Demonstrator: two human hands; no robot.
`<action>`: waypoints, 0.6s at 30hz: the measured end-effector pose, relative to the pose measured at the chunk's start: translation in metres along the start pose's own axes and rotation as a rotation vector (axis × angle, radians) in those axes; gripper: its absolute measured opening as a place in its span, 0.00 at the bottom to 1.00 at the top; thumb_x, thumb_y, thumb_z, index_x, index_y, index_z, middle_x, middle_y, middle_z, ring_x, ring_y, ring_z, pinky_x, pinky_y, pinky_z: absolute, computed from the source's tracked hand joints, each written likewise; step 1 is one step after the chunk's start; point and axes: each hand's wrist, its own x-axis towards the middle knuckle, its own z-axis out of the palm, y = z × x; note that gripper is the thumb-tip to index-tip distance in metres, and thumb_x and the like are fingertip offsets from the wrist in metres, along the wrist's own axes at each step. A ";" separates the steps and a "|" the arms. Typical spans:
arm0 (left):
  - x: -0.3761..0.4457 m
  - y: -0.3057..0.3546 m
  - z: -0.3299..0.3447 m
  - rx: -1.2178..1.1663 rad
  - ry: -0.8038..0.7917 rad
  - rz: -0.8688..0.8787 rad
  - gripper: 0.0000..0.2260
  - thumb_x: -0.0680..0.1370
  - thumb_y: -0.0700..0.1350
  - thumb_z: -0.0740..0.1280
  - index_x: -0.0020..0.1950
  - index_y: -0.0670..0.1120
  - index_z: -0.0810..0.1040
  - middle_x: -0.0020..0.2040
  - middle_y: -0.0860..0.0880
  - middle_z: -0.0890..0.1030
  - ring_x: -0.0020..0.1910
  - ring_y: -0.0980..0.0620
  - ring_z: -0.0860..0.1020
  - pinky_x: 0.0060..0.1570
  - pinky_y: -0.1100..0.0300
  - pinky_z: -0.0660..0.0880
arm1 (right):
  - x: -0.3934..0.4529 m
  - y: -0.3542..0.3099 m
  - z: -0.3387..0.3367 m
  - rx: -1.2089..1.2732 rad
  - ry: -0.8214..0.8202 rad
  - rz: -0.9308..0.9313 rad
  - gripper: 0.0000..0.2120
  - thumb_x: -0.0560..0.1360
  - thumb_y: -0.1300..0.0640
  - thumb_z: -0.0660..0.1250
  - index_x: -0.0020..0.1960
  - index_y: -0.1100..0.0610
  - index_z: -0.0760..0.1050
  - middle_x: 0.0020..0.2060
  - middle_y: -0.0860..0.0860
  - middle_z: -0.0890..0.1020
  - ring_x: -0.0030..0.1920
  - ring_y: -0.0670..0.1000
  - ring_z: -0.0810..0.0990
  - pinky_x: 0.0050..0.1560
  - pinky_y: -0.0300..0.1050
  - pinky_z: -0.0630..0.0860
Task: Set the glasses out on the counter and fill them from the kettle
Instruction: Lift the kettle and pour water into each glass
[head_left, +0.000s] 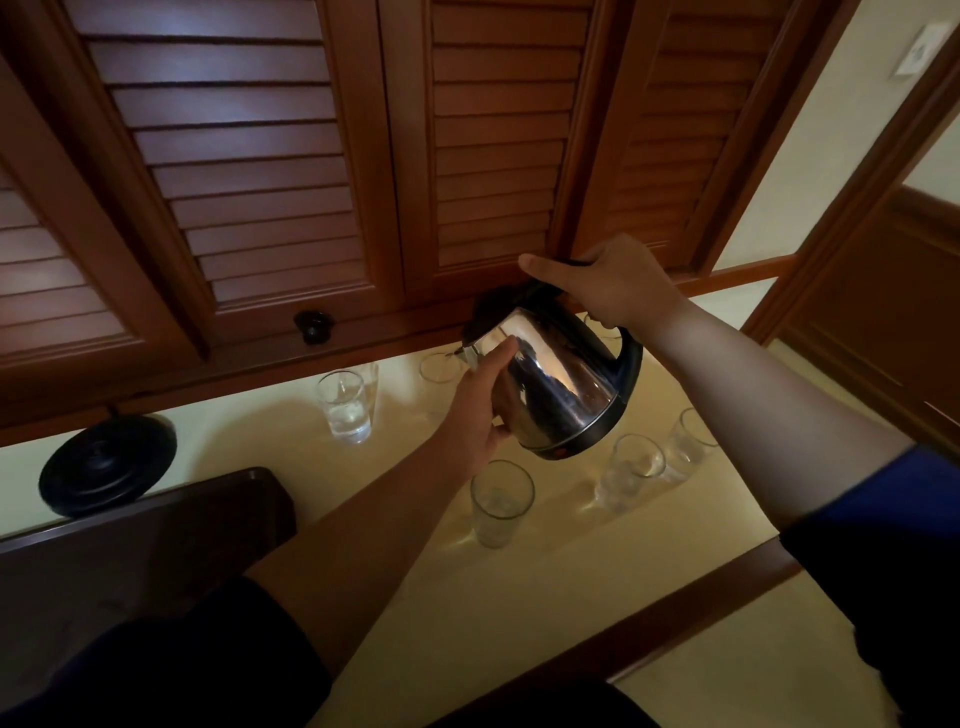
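Pouring stage. The right hand (618, 291) is closed around the black handle of the kettle (550, 384), thumb stretched along the top, and carries its weight above the tabletop (415, 597). The left hand (480, 410) lies part-open, fingers pressed flat to the steel side below the spout; this support appears intended to steady the tilt and aim the flow. The spout points away from the person, over the far glass (440, 368), which stands just beyond the left fingertips; whether water is running cannot be told.

Other glasses stand around the hands: one left of the left hand (345, 408) that seems to hold water, one just beneath the left wrist (501, 503), and two below the right forearm (635, 470) (688, 441), whose fill is unclear. The near glass sits close under the kettle's base, so lowering the kettle risks a knock. The kettle's base plate (106, 465) and a dark tray (156, 535) lie well left of both hands, clear of the work. Louvred doors (260, 171) close off the space behind.
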 end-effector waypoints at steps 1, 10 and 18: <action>0.001 0.000 0.000 0.008 0.008 -0.001 0.37 0.70 0.65 0.77 0.75 0.51 0.77 0.71 0.47 0.80 0.72 0.45 0.76 0.61 0.44 0.80 | -0.001 0.003 0.000 0.014 0.007 -0.002 0.38 0.73 0.27 0.70 0.46 0.66 0.86 0.39 0.61 0.89 0.33 0.55 0.85 0.34 0.41 0.75; 0.000 0.008 0.021 0.077 0.118 0.044 0.41 0.65 0.66 0.80 0.75 0.51 0.77 0.67 0.50 0.84 0.60 0.53 0.81 0.59 0.47 0.78 | -0.009 0.028 -0.007 0.202 0.111 0.011 0.42 0.68 0.25 0.71 0.46 0.68 0.84 0.39 0.65 0.87 0.29 0.59 0.80 0.32 0.44 0.74; 0.005 -0.004 0.066 0.183 0.173 0.079 0.41 0.64 0.73 0.75 0.66 0.46 0.81 0.54 0.45 0.87 0.58 0.49 0.85 0.63 0.41 0.79 | 0.007 0.055 -0.042 0.203 0.023 0.019 0.53 0.58 0.16 0.68 0.50 0.67 0.84 0.43 0.62 0.88 0.42 0.63 0.87 0.51 0.54 0.85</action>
